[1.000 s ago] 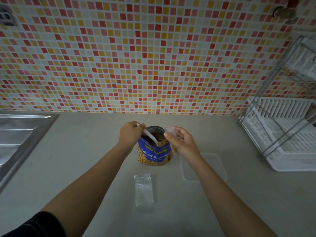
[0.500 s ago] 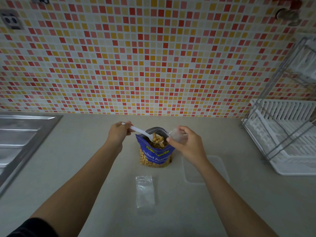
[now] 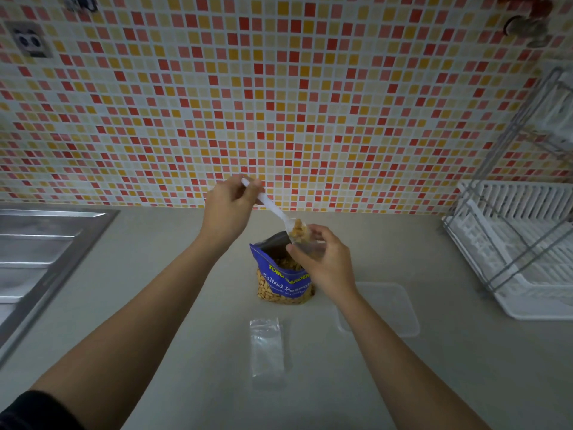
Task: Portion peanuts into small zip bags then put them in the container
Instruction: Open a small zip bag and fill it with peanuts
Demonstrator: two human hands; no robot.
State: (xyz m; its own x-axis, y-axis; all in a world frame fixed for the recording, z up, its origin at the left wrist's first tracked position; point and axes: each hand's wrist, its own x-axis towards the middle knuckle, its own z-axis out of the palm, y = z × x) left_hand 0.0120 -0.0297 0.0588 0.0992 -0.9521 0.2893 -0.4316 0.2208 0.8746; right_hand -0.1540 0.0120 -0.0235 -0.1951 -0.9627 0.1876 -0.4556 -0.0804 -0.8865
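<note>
Left hand (image 3: pixel 228 212) pinches spoon (image 3: pixel 273 209), bowl at rim of zip bag (image 3: pixel 310 247) pinched by right hand (image 3: pixel 325 268), above pouch (image 3: pixel 279 285).

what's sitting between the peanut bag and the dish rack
In the head view, the clear container lies on the counter between the peanut bag and the dish rack, a little nearer the person.

The blue peanut bag (image 3: pixel 283 274) stands open, upright. Just above its mouth a white spoon (image 3: pixel 273 209) tips peanuts (image 3: pixel 299 229) into a clear zip bag (image 3: pixel 307 246) (held open). A spare bag (image 3: pixel 267 349) lies flat before it; the clear container (image 3: pixel 390 308) sits right of it.
</note>
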